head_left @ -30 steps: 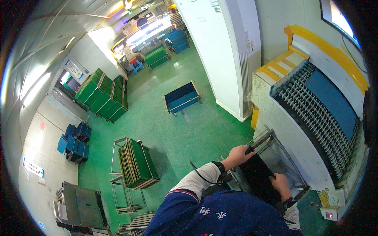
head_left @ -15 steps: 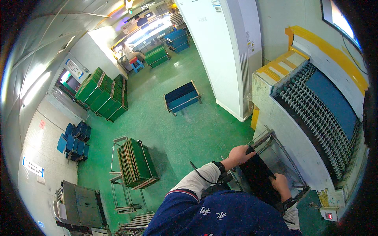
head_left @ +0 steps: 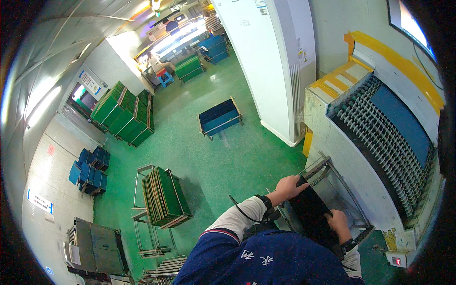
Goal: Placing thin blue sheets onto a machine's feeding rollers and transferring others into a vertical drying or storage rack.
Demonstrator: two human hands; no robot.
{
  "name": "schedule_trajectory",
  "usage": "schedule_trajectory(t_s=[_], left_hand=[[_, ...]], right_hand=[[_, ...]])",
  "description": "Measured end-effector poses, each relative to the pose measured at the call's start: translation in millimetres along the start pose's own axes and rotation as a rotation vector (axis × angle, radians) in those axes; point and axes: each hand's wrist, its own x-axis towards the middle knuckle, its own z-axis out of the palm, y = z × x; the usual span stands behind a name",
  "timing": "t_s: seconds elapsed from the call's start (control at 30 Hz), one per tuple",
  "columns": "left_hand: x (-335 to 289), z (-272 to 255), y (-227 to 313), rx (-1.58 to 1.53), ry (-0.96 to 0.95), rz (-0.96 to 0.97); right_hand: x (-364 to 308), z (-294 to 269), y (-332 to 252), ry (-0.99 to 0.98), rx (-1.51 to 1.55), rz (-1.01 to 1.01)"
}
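Open green floor [head_left: 232,164] left of the metal rack [head_left: 348,192]; roller machine [head_left: 380,147] walls off the right, just beside. Dark slab [head_left: 308,206] in the rack area, in front of the torso, long axis slanting upper left to lower right. Left hand [head_left: 289,187] grips its far end; right hand [head_left: 338,223] holds its right long edge, fingers partly hidden.

green floor [head_left: 223,175] passable leftward, black slab [head_left: 309,209], metal rack [head_left: 349,194] blocking rightward (rollers [head_left: 380,142] beyond)
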Motion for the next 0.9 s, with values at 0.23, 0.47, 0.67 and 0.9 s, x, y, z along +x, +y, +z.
schedule_trajectory(t_s=[0.23,0.47,0.67,0.9], left_hand=[[-1,-1,1,0.006,0.003,0.000],[0,1,-2,-0.002,0.004,0.015],[0,-6,3,-0.002,-0.054,-0.027],[0,-5,4,-0.004,-0.049,-0.041]], right_hand=[[-3,-5,-6,0.001,-0.006,-0.011],[2,2,3,-0.008,-0.025,-0.008],[2,1,3,-0.005,0.004,-0.023],[1,0,3,-0.002,0.000,-0.024]])
